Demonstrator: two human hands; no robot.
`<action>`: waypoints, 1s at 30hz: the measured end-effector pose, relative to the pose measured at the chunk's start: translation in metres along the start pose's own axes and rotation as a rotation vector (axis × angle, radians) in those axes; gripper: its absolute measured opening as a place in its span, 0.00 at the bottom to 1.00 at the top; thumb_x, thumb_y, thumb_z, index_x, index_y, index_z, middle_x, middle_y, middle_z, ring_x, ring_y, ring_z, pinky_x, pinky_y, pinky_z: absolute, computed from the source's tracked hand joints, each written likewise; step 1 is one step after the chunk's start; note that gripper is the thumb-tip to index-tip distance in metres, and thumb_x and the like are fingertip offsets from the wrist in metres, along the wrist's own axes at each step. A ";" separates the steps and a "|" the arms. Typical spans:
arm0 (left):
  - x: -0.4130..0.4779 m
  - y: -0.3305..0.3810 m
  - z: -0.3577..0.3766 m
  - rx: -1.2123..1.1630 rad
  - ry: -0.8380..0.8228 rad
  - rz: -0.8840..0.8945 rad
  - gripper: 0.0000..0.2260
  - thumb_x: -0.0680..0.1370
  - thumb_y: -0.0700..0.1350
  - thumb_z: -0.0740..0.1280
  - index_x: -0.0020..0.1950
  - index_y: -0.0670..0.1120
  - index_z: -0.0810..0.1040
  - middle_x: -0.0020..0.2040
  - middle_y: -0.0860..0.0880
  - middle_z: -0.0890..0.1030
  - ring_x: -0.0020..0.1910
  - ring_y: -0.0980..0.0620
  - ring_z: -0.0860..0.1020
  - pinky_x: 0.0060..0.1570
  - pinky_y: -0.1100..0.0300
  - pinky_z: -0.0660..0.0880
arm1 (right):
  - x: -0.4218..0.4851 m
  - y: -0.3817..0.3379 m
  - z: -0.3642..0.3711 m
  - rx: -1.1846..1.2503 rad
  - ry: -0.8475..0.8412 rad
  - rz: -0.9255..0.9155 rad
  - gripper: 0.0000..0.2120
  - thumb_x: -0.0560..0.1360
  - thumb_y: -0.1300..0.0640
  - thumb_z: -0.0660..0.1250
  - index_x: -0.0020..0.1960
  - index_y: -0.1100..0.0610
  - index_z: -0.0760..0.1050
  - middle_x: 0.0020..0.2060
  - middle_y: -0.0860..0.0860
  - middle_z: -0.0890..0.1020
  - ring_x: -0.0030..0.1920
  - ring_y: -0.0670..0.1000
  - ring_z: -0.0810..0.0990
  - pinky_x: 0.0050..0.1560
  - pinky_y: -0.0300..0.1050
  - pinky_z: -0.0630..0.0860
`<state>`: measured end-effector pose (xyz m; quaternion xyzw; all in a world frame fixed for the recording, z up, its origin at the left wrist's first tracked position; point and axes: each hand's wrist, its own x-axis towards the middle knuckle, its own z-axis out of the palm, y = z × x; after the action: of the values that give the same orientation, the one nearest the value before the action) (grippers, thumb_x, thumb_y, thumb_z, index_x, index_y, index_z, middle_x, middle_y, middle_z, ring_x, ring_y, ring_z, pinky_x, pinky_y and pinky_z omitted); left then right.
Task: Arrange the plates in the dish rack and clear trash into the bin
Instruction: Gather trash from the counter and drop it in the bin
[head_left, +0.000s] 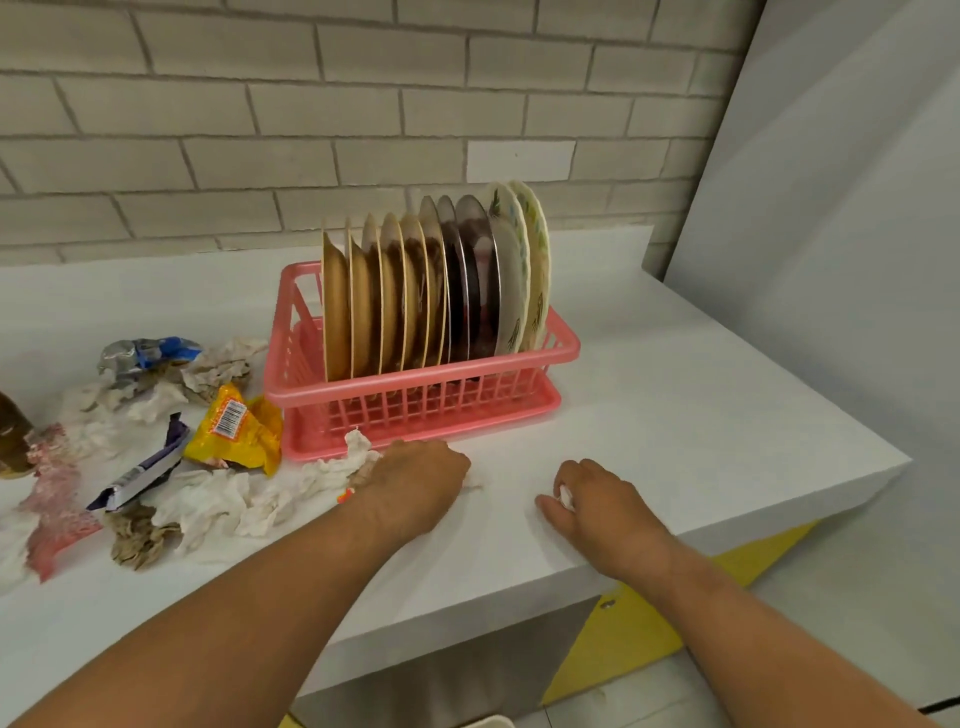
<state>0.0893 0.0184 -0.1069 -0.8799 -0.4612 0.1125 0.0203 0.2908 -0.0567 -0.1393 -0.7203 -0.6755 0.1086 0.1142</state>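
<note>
Light was bright, even and soft; shadows stayed faint, edges bowed from the wide lens, details slightly blurred.

No word, brand or number can be read anywhere. The only marking is a white barcode label (229, 417) with black bars on the crumpled yellow snack wrapper (244, 441); its digits are too small to make out. The purple-and-white wrapper (136, 474) and the blue-and-silver wrapper (148, 352) carry print that is blurred beyond reading
</note>
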 end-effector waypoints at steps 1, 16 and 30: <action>0.003 0.000 0.002 -0.069 0.001 0.021 0.16 0.78 0.40 0.60 0.64 0.54 0.72 0.57 0.48 0.75 0.55 0.45 0.76 0.50 0.53 0.73 | 0.001 0.003 -0.004 0.040 0.002 -0.017 0.13 0.78 0.42 0.59 0.50 0.52 0.70 0.42 0.47 0.71 0.41 0.50 0.73 0.41 0.44 0.68; -0.036 -0.010 -0.066 -0.746 0.452 -0.176 0.14 0.79 0.44 0.56 0.39 0.47 0.78 0.33 0.52 0.77 0.32 0.54 0.74 0.28 0.60 0.68 | 0.021 -0.034 -0.005 0.341 -0.280 -0.309 0.06 0.75 0.48 0.68 0.52 0.43 0.78 0.54 0.45 0.79 0.52 0.48 0.77 0.55 0.43 0.74; -0.091 -0.054 -0.024 -0.650 0.380 -0.398 0.11 0.80 0.47 0.62 0.59 0.47 0.79 0.44 0.47 0.82 0.32 0.52 0.78 0.28 0.59 0.75 | 0.017 -0.136 0.018 0.191 -0.143 -0.102 0.39 0.62 0.20 0.54 0.58 0.48 0.71 0.51 0.48 0.80 0.45 0.50 0.75 0.37 0.44 0.68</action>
<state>0.0007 -0.0231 -0.0593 -0.7393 -0.6218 -0.2089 -0.1520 0.1576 -0.0310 -0.1142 -0.6614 -0.7041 0.2178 0.1392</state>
